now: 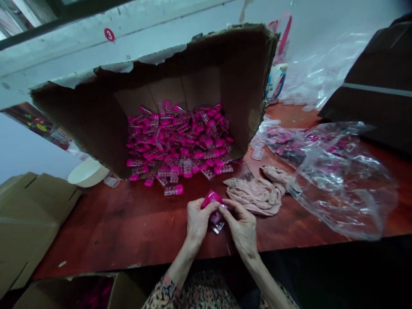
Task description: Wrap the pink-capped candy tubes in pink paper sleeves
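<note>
A flat magenta plastic case (212, 201) is pinched between the closed fingers of the left hand (198, 221) and right hand (241, 227). A torn brown cardboard box (80, 124) of loose magenta cases (177, 141) is seen at 12 o'clock.

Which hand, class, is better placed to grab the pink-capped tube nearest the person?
Left, probably: the left hand sits closer below that pink-capped tube; the right hand is farther, beside the peach cloth. Both pinch a pink packet.
</note>
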`<action>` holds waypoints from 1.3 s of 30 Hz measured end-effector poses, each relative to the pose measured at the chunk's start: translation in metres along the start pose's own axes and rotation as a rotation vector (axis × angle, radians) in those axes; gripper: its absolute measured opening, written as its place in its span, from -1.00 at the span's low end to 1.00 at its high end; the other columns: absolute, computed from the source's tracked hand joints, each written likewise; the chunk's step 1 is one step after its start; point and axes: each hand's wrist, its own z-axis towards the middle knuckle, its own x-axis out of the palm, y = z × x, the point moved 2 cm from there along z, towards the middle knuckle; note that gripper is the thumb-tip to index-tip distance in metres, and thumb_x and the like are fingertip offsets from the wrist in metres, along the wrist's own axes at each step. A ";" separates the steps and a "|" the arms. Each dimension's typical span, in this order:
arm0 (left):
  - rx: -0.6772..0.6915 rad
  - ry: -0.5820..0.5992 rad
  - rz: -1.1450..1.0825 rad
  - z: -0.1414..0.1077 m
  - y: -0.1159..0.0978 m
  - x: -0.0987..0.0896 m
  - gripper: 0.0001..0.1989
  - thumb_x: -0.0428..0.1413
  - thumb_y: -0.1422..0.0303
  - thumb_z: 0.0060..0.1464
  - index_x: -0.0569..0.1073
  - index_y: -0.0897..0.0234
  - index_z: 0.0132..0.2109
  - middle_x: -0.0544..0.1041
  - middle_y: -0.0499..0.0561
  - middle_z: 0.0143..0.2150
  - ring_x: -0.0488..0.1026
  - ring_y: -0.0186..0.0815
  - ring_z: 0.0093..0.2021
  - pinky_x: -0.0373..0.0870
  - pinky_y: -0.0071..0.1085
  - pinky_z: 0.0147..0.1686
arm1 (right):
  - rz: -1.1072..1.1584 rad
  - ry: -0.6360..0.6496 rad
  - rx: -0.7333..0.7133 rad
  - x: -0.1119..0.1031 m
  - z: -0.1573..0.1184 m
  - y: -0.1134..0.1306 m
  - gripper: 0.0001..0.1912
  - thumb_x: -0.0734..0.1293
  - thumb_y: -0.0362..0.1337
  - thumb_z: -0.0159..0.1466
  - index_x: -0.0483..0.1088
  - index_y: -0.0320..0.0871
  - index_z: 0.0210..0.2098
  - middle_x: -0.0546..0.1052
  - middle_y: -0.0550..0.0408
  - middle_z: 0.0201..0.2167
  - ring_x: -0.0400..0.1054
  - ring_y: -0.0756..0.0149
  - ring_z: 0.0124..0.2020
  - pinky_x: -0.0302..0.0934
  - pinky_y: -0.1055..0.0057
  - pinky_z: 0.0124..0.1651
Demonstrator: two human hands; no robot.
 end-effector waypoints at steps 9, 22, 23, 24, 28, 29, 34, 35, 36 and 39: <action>0.083 0.094 0.382 0.011 -0.004 -0.016 -0.78 0.20 0.29 -0.16 0.37 0.30 -0.59 0.26 -0.16 -0.67 0.18 -0.41 -0.61 0.11 -0.46 -0.54 | 0.051 -0.165 0.103 -0.006 0.006 0.001 -0.71 0.35 -0.13 0.14 0.52 -0.24 -0.29 0.59 0.01 -0.44 0.43 0.25 -0.45 0.36 0.31 -0.33; 0.321 0.002 0.617 0.011 -0.028 -0.027 -0.74 0.16 0.38 -0.06 0.52 0.26 -0.15 0.45 0.15 -0.07 0.25 -0.04 0.04 0.10 -0.10 0.06 | -0.012 -0.125 0.119 -0.006 0.001 0.014 -0.74 0.36 -0.13 0.13 0.53 -0.23 -0.41 0.52 0.14 -0.58 0.32 0.34 -0.54 0.24 0.44 -0.45; 0.313 0.007 0.587 0.010 -0.028 -0.028 -0.77 0.15 0.38 -0.05 0.52 0.27 -0.17 0.48 0.12 -0.14 0.29 -0.07 -0.01 0.14 -0.12 0.03 | -0.021 -0.116 0.117 -0.005 0.000 0.017 -0.74 0.36 -0.13 0.13 0.52 -0.23 -0.45 0.50 0.15 -0.60 0.30 0.36 -0.56 0.22 0.46 -0.48; 0.300 0.020 0.552 0.007 -0.029 -0.029 -0.78 0.15 0.38 -0.05 0.53 0.27 -0.19 0.50 0.10 -0.21 0.34 -0.11 -0.08 0.19 -0.14 -0.01 | -0.031 -0.106 0.113 -0.004 -0.002 0.019 -0.73 0.35 -0.13 0.14 0.51 -0.23 -0.47 0.48 0.17 -0.62 0.28 0.37 -0.57 0.20 0.48 -0.50; 0.219 0.161 0.380 -0.008 -0.030 -0.023 -0.74 0.18 0.38 -0.09 0.53 0.31 -0.18 0.54 0.06 -0.29 0.44 -0.23 -0.28 0.36 -0.31 -0.24 | -0.070 -0.064 0.089 0.001 -0.007 0.027 -0.71 0.30 -0.12 0.19 0.51 -0.22 -0.45 0.46 0.18 -0.64 0.25 0.39 -0.59 0.16 0.50 -0.52; 0.183 0.220 0.299 -0.013 -0.031 -0.020 -0.69 0.20 0.37 -0.12 0.53 0.32 -0.15 0.55 0.06 -0.28 0.45 -0.25 -0.31 0.38 -0.34 -0.28 | -0.081 -0.060 0.082 0.001 -0.008 0.028 -0.72 0.30 -0.13 0.19 0.51 -0.22 -0.43 0.46 0.18 -0.63 0.25 0.39 -0.60 0.15 0.50 -0.52; -0.045 0.172 -0.294 -0.027 -0.024 0.001 -0.64 0.31 0.42 -0.27 0.57 0.35 -0.21 0.58 0.05 -0.34 0.48 -0.30 -0.34 0.39 -0.40 -0.28 | -0.126 -0.058 0.035 0.002 -0.012 0.026 -0.78 0.31 -0.16 0.20 0.51 -0.18 -0.40 0.49 0.16 -0.57 0.30 0.36 -0.54 0.19 0.47 -0.43; -0.056 0.062 -0.356 -0.027 -0.021 0.003 -0.69 0.31 0.40 -0.26 0.58 0.35 -0.26 0.58 0.03 -0.38 0.48 -0.32 -0.36 0.40 -0.41 -0.30 | -0.131 -0.051 0.025 0.003 -0.014 0.027 -0.79 0.31 -0.18 0.20 0.51 -0.17 -0.39 0.51 0.14 -0.53 0.33 0.34 -0.50 0.22 0.45 -0.38; -0.060 -0.042 -0.401 -0.027 -0.019 0.005 -0.74 0.30 0.37 -0.25 0.58 0.34 -0.30 0.58 0.02 -0.41 0.47 -0.34 -0.40 0.40 -0.42 -0.32 | -0.135 -0.041 0.017 0.004 -0.015 0.029 -0.81 0.31 -0.19 0.20 0.51 -0.17 -0.37 0.53 0.11 -0.47 0.36 0.32 -0.45 0.24 0.44 -0.33; -0.082 -0.184 -0.462 -0.028 -0.013 0.007 -0.79 0.31 0.34 -0.27 0.57 0.33 -0.40 0.58 -0.04 -0.49 0.45 -0.41 -0.51 0.39 -0.48 -0.43 | -0.143 -0.001 0.019 0.005 -0.018 0.041 -0.82 0.31 -0.22 0.20 0.51 -0.17 -0.31 0.57 0.05 -0.38 0.42 0.29 -0.38 0.29 0.43 -0.31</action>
